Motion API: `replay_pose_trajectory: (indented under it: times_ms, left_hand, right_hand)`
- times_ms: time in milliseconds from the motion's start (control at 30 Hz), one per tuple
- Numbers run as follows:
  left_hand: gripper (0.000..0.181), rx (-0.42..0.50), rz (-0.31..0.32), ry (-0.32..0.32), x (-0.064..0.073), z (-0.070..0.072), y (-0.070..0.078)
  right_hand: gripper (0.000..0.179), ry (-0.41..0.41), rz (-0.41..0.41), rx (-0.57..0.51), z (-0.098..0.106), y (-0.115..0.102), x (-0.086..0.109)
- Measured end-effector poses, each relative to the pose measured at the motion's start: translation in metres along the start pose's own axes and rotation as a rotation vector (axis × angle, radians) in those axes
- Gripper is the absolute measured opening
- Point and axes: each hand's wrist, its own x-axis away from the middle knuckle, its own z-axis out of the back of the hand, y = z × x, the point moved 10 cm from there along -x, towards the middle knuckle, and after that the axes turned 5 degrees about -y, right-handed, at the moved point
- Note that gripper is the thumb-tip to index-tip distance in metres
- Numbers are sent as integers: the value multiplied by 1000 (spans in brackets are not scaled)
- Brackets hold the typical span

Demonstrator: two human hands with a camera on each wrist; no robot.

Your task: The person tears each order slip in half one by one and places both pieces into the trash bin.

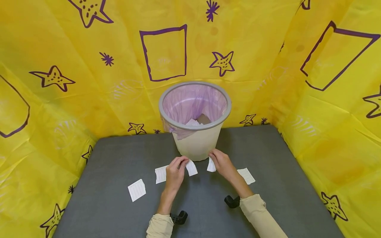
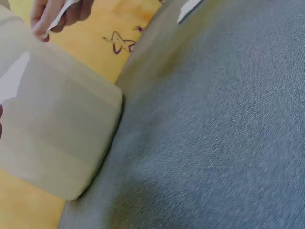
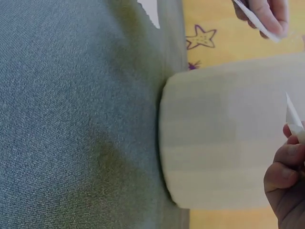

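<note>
Pinching 1 small bit of white paper (image 1: 191,168) between the thumb and fingers of the left hand (image 1: 175,170). Pinching 1 other bit of white paper (image 1: 211,165) the same way in the right hand (image 1: 221,162). Held apart from each other, just in front of the pale bin (image 1: 194,142). Inside the bin, a thin purple bag (image 1: 176,100) with white paper scraps (image 1: 192,122). On the gray table (image 1: 205,215), 2 paper pieces (image 1: 137,190) to the left and 1 paper square (image 1: 246,176) to the right. Around the back and sides, yellow cloth (image 1: 125,62) with purple stars.

no words, brands or numbers legible, white paper pieces (image 1: 137,190) faintly lined, marks too small to read
</note>
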Motion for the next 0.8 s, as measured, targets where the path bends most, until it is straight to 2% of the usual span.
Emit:
replay_pose_trajectory:
  times_ms: [200, 367, 467, 633, 800]
  left_hand:
    - [3, 2, 62, -52, -3, 10, -10]
    - [5, -72, 109, -75, -7, 28, -27]
    - [6, -127, 147, -66, -8, 43, -40]
    - [5, -179, 222, -93, -4, 60, -57]
    - [6, -211, 257, -78, 2, 72, -67]
  right_hand:
    - [6, 2, 30, -2, 5, 2, -1]
    - [6, 12, 52, 3, 17, 9, -1]
    - [6, 11, 19, 19, 26, 27, 5]
    - [4, -21, -77, 27, 34, 62, 23]
    - [5, -40, -112, 29, 44, 78, 35]
